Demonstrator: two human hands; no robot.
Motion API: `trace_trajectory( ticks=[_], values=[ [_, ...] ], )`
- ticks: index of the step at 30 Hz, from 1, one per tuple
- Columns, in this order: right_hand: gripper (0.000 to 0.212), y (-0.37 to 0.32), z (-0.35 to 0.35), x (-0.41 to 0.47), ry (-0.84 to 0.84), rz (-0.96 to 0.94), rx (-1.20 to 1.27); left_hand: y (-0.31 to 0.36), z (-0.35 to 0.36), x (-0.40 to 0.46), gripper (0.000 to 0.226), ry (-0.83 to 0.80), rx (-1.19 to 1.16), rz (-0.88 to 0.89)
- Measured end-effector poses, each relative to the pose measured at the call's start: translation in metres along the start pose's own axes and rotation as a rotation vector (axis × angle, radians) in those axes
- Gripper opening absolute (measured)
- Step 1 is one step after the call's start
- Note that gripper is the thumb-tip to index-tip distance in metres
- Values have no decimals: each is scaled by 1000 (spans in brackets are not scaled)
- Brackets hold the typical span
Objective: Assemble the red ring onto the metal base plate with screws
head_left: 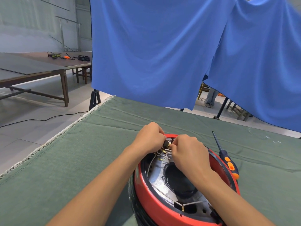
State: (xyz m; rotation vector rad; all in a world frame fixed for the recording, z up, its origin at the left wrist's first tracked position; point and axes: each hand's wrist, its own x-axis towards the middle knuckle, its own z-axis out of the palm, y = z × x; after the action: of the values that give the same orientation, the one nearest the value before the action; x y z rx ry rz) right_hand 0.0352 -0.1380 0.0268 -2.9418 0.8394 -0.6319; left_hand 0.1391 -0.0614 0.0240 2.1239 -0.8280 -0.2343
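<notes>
Red ring (pixel 147 195) sits around the metal base plate (pixel 157 181) on our surface (pixel 81 160), left hand (pixel 149 138) and right hand (pixel 189 154) pinching wire terminals (pixel 165 150); tugging could snap one

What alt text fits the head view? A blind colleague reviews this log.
Both hands, left hand and right hand, pinch small wire connectors at the far rim of a red ring seated around a metal base plate. A screwdriver lies untouched on the green cloth.
</notes>
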Motion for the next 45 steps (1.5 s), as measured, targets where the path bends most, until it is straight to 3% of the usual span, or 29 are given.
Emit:
trace_trajectory(
  ticks=[45],
  values=[
    [19, -4, 1, -2, 10, 33, -80, 1, 2, -2, 21, 23, 147, 47]
  ],
)
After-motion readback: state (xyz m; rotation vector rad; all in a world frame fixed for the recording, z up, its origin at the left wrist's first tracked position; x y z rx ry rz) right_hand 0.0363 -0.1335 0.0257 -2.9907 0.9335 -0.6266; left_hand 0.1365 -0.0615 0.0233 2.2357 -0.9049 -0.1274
